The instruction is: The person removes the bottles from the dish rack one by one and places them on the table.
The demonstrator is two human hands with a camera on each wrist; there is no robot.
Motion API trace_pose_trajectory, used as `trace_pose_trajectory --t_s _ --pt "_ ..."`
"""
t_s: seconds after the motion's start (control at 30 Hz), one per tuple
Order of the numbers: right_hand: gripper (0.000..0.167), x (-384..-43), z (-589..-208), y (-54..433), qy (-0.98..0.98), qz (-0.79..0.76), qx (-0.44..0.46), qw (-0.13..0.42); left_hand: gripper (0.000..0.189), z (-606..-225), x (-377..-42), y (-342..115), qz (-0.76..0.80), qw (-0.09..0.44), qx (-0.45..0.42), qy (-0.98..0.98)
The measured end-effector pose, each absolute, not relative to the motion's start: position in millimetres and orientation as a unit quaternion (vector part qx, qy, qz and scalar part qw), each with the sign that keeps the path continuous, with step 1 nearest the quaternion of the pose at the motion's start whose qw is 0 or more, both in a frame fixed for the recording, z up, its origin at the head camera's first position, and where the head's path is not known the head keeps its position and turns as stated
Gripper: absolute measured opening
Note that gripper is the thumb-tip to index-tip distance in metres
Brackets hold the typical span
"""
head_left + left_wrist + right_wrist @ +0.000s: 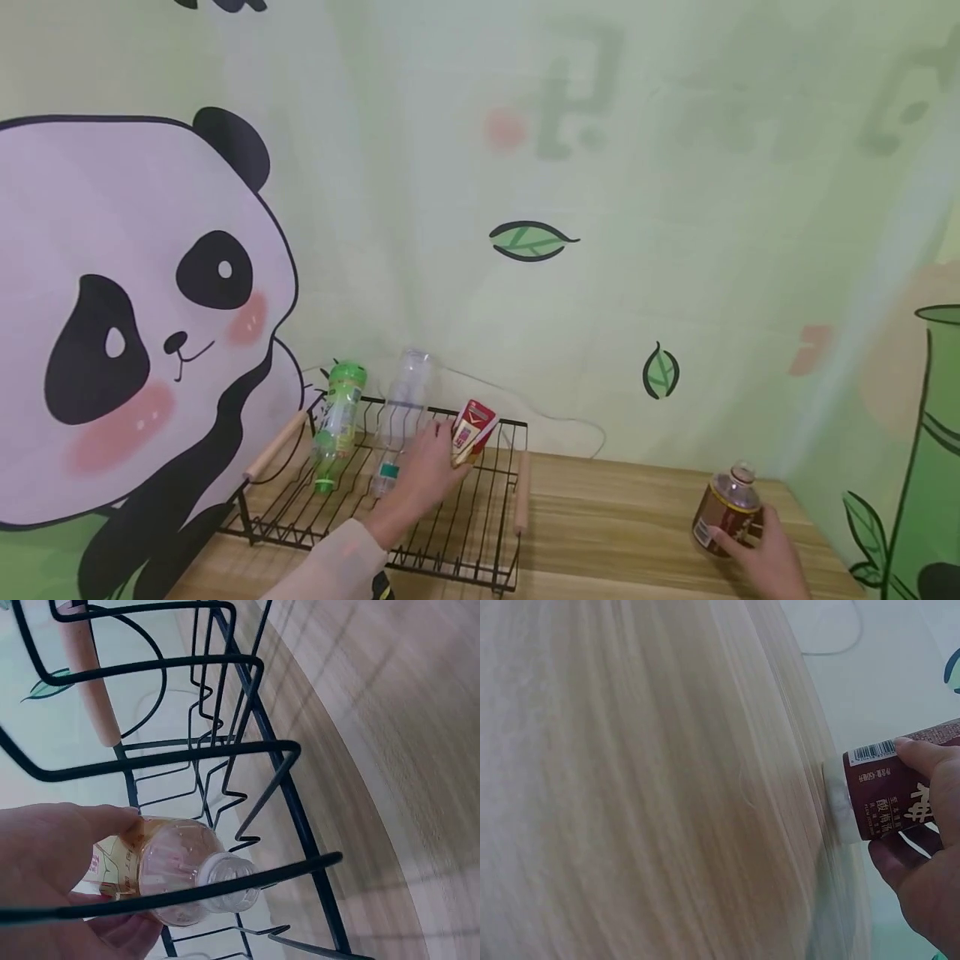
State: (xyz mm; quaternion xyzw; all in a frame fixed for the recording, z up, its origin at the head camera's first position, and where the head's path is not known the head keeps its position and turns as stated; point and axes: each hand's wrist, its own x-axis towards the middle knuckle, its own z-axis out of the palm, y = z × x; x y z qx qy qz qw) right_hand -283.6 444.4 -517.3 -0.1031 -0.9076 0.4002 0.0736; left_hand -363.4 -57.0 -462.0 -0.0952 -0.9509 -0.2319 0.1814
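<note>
- Red bottle (476,423), head view: within the curled fingers of the left hand (429,468), over the rack (522,493); seemingly the settling-in step, calling next for careful release.
- Left wrist view: neck (234,867) beyond the fingers, toward the table (390,742).
- Right wrist view: the right hand (935,879) curls its fingers round a brown bottle (889,787), base beyond them.

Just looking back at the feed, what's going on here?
A person is handling bottles at a wire rack. The left hand holds a red-and-cream-labelled bottle neck-down at the rack, where a green bottle and a clear bottle lean neck-down. To the right, the right hand grips a brown-labelled bottle, upright and outside the rack.
</note>
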Motion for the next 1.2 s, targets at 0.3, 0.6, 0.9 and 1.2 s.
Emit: trace_pose_trajectory --t_s 0.3,0.6,0.9,1.2 --pt "0.104 -284 -522 445 -0.909 0.398 -0.103 0.076 0.083 -471 -366 -60 -0.275 0.165 -0.106 -0.941" --pt "0.106 -285 -521 443 -0.911 0.391 -0.108 0.079 0.079 -470 -367 -61 -0.300 0.127 -0.091 -0.941" --pt "0.105 -277 -525 444 -0.931 0.346 -0.109 0.052 0.074 -471 -368 -63 -0.335 0.105 -0.091 -0.932" --pt "0.115 -258 -506 440 -0.930 0.340 -0.139 -0.028 0.067 -456 -364 -64 -0.365 0.122 -0.123 -0.915"
